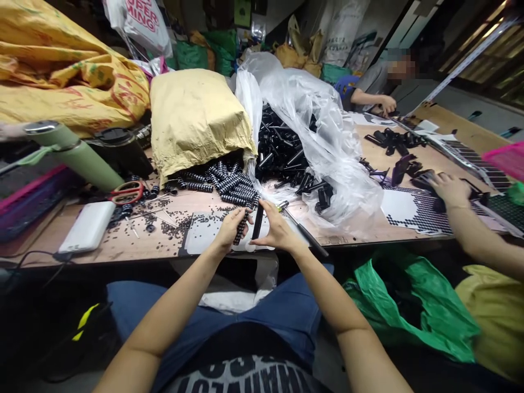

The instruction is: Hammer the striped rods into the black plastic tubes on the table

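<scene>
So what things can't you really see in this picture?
Head view only:
- The small black bits scattered on the table: too small to tell what they are.
- The black parts: partly covered by the clear plastic bag.
- What fills the brown paper sack: hidden by the paper.
- The black tube in the right hand: its lower end is hidden by the fingers.
- The banded piece in the left hand: too small to read.
</scene>
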A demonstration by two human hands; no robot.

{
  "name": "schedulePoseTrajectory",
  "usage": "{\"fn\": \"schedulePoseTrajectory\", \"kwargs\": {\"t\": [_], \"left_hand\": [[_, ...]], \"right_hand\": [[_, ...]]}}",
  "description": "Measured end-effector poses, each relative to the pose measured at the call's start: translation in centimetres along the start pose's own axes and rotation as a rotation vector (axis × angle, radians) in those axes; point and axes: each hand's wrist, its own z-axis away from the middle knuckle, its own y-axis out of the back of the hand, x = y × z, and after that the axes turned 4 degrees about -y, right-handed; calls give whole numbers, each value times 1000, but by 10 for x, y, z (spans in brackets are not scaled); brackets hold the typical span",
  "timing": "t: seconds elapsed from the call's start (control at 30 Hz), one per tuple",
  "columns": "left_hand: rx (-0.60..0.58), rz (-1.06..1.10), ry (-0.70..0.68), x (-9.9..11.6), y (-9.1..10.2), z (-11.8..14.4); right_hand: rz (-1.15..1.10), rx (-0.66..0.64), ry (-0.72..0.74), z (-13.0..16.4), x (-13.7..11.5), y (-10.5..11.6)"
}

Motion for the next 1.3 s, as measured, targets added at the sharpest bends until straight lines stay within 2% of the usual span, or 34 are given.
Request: {"fn": "schedulePoseTrajectory", "kwargs": {"t": [0.17, 0.3, 0.4, 0.5, 0.63, 0.9, 1.03, 1.1, 1.13, 1.23, 1.3], "left_hand": [[40, 33, 6, 4, -5, 6], [86, 48, 34, -2, -9, 7], [165, 112, 10, -3, -12, 8], [148, 157, 69, 2, -17, 12], [157, 113, 134, 11, -24, 17], [160, 71, 330, 14, -27, 16], [142, 23, 355, 10, -25, 11], [109, -81, 260, 1, -22, 10], [93, -188, 164, -6, -20, 9], [48, -696, -214, -33, -13, 10], [-43, -1034, -368, -50, -6, 11]], "right_hand": [[-118, 91, 38, 14, -13, -13], [-154, 158, 117, 16, -22, -18], [-145, 128, 146, 14, -24, -23], [-122, 93, 150, 14, -22, -28], [-134, 59, 104, 16, -20, -30], [-275, 50, -77, 25, -21, -38], [-289, 68, -124, 27, -19, -46], [-246, 114, -144, 27, -15, -54], [-211, 146, -157, 28, -13, -58], [-100, 207, -199, 32, -1, -71], [-31, 157, -218, 39, 9, -70]]}}
